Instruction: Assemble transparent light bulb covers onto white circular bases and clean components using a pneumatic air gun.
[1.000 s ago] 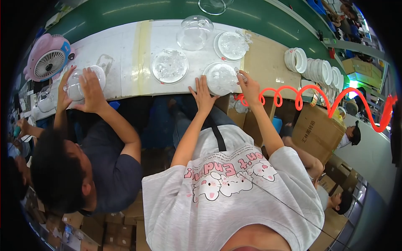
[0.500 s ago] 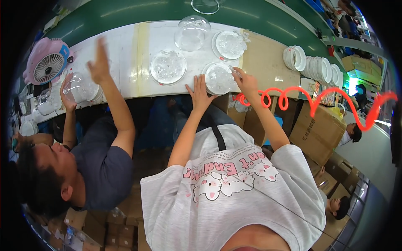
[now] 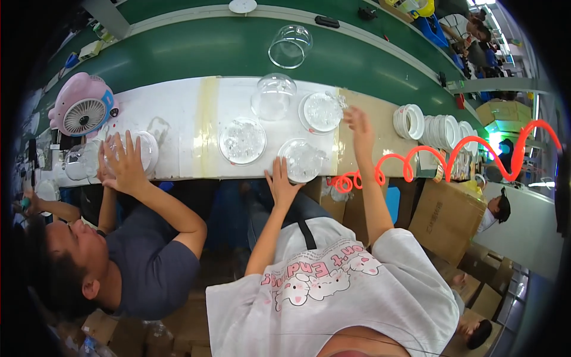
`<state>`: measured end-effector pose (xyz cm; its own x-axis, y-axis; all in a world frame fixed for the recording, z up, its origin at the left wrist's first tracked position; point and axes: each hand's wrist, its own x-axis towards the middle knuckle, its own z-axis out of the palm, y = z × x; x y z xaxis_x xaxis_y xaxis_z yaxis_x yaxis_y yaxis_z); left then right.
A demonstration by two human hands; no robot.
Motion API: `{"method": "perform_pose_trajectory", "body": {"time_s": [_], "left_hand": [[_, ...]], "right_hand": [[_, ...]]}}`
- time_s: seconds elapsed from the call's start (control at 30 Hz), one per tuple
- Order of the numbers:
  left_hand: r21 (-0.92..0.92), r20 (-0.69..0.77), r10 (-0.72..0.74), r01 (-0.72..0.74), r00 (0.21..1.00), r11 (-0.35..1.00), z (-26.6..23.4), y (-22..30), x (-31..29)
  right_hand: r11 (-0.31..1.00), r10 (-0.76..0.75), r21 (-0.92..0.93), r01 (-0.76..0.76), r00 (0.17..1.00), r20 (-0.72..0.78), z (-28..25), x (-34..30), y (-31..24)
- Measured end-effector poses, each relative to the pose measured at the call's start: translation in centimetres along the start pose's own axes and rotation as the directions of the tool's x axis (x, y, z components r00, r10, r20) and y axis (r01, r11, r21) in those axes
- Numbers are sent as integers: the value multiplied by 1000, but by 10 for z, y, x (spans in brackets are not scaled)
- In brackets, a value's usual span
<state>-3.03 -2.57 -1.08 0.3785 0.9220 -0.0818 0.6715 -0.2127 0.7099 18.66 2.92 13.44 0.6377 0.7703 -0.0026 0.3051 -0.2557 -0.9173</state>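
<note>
My left hand [image 3: 282, 186] lies with its fingers stretched along the left and near rim of a round white base [image 3: 301, 160] at the table's front edge. Clear crystal-like pieces cover that base, and a cluster sticks out at its right. Raised over the brown board, my right hand [image 3: 359, 126] has its fingers loosely apart; I see nothing held in it. Its fingertips are beside clear pieces [image 3: 343, 102] at the right edge of a second filled base [image 3: 321, 113]. A third base [image 3: 242, 141] with similar clear pieces sits to the left.
A clear dome [image 3: 273, 97] and a clear glass cylinder [image 3: 290, 47] stand farther back. White rings [image 3: 443, 130] are lined up at right, near a red coiled hose [image 3: 410, 156]. At left, a co-worker's hands [image 3: 126, 163] are at another dome, near a pink fan [image 3: 83, 107].
My right hand has left the near base's pieces and moved up toward the far base. My left hand stays at the near base. The view has shifted, showing more of the far side.
</note>
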Motion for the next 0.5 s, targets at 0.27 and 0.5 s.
{"method": "perform_pose_trajectory", "body": {"time_s": [0.27, 0.5], "left_hand": [[-53, -158, -174, 168, 972, 984, 6, 22, 24], [-59, -176, -214, 207, 961, 977, 1, 11, 29]], "right_hand": [[948, -22, 292, 129, 939, -344, 114, 159, -72], [577, -230, -727, 373, 928, 293, 177, 231, -83]]}}
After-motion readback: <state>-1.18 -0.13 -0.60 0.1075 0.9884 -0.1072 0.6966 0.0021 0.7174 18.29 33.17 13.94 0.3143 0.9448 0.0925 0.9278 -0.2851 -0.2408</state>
